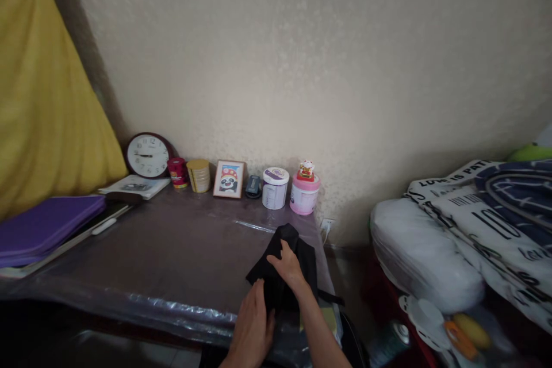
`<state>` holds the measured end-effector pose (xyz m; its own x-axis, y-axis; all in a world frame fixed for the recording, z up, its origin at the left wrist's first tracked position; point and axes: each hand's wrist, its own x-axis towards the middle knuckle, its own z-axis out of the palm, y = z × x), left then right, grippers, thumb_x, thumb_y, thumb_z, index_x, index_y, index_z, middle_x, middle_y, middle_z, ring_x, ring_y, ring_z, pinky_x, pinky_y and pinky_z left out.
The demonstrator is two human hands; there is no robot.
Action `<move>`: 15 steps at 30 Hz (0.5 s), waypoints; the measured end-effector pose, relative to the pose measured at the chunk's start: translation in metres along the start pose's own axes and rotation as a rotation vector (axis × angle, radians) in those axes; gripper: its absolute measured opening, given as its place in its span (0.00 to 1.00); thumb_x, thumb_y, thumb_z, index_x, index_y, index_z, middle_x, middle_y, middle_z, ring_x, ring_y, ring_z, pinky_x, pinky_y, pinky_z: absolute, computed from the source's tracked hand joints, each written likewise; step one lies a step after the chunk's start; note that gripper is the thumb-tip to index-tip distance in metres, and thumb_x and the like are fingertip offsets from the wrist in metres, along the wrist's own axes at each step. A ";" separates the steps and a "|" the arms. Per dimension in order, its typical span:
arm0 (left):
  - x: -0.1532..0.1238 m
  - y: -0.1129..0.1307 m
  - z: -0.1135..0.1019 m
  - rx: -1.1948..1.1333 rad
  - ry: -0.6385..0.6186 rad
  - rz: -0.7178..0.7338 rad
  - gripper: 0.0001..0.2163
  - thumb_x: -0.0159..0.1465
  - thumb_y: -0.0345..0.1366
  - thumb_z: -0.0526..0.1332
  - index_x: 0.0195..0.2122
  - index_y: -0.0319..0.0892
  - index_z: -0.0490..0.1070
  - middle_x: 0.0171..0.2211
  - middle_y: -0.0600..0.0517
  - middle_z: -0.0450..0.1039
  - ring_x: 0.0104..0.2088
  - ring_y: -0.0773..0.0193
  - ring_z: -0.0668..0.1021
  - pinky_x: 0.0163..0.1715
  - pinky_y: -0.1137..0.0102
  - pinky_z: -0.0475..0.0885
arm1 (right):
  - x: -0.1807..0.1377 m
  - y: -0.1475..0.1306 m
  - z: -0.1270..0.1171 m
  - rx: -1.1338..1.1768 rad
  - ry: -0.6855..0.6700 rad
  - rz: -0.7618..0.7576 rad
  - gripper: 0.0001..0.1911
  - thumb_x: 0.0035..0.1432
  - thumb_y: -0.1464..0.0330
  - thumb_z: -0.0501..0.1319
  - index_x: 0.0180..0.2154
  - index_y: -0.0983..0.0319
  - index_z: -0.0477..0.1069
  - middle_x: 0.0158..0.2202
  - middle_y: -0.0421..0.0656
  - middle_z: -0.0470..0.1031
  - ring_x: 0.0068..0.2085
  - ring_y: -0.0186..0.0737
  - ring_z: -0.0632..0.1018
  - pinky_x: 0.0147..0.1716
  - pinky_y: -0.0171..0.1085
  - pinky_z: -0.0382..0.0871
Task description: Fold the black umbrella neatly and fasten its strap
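A black cloth item [297, 253] lies bunched near the right end of a dark table [172, 253] covered in clear plastic. My right hand [288, 267] rests on top of it with the fingers curled into the fabric. My left hand [252, 325] presses against its near edge, fingers together and bent onto the cloth. A black strap [330, 298] trails off the cloth toward the right edge of the table.
Along the wall stand a round clock [148, 155], a red tin [177, 172], a gold tin [199, 175], a framed panda picture [229, 179], a white tub [275, 187] and a pink tub [304, 193]. Purple mats [43, 224] lie left. Bedding [466, 230] is piled right.
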<state>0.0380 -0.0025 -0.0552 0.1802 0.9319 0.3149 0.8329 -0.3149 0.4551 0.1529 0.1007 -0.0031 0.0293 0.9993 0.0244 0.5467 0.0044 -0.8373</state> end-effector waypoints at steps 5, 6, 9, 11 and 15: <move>0.003 0.015 -0.020 0.070 -0.156 -0.024 0.28 0.58 0.31 0.49 0.60 0.47 0.45 0.56 0.44 0.54 0.54 0.55 0.62 0.49 0.61 0.61 | 0.001 0.000 0.000 -0.022 -0.005 0.008 0.32 0.45 0.66 0.59 0.53 0.66 0.57 0.43 0.48 0.73 0.45 0.44 0.74 0.40 0.37 0.66; 0.005 0.018 -0.023 0.107 -0.194 -0.040 0.29 0.56 0.30 0.50 0.60 0.51 0.44 0.55 0.45 0.55 0.53 0.54 0.63 0.47 0.61 0.62 | 0.001 -0.001 0.001 -0.029 -0.012 0.007 0.31 0.46 0.66 0.59 0.53 0.66 0.56 0.43 0.48 0.73 0.45 0.44 0.74 0.39 0.36 0.67; 0.014 0.025 -0.028 0.204 -0.243 -0.088 0.32 0.54 0.27 0.52 0.58 0.58 0.45 0.51 0.46 0.59 0.49 0.53 0.66 0.44 0.61 0.63 | 0.000 -0.007 0.002 -0.085 -0.035 -0.001 0.30 0.46 0.67 0.59 0.53 0.64 0.58 0.43 0.47 0.73 0.44 0.43 0.74 0.39 0.35 0.66; 0.017 0.025 -0.025 0.240 -0.242 -0.098 0.31 0.54 0.27 0.53 0.57 0.61 0.48 0.50 0.46 0.60 0.48 0.52 0.66 0.43 0.61 0.62 | -0.003 -0.013 0.002 -0.159 -0.054 -0.029 0.29 0.46 0.66 0.59 0.52 0.62 0.59 0.43 0.46 0.74 0.44 0.41 0.74 0.39 0.34 0.66; 0.017 0.020 -0.014 0.258 -0.195 -0.102 0.28 0.55 0.28 0.54 0.54 0.61 0.55 0.49 0.48 0.60 0.47 0.53 0.66 0.42 0.62 0.62 | -0.011 -0.024 0.003 -0.343 -0.104 -0.118 0.23 0.48 0.66 0.58 0.49 0.58 0.65 0.40 0.44 0.75 0.43 0.41 0.75 0.40 0.35 0.65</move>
<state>0.0504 0.0047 -0.0285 0.1646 0.9811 0.1021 0.9524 -0.1850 0.2422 0.1370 0.0899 0.0156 -0.1264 0.9912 0.0394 0.7901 0.1247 -0.6002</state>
